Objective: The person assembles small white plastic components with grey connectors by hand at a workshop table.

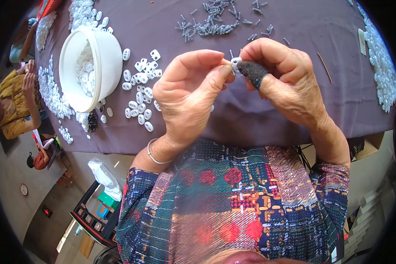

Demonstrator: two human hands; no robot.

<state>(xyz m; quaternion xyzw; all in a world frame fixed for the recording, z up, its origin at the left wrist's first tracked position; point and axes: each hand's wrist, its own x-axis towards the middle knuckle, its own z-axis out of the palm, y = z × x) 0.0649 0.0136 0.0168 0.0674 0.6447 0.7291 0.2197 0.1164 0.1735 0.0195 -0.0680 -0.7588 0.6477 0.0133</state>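
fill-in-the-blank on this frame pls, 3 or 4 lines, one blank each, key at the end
1. Both hands pinch one small ____ plastic piece between their fingertips.
2. The right hand wears a dark fabric cot on its ____.
3. The white bowl lies tipped on the person's ____ side of the table.
4. The loose pile of small metal ____ lies beyond the hands.

Missing words: white; thumb; left; screws

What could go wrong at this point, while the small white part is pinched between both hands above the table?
The small white part is held only by the fingertips of the left hand and right hand, so it may slip and drop. The dark thumb cover hides part of it, which could hinder alignment. A stray wrist could scatter the loose white pieces close by.
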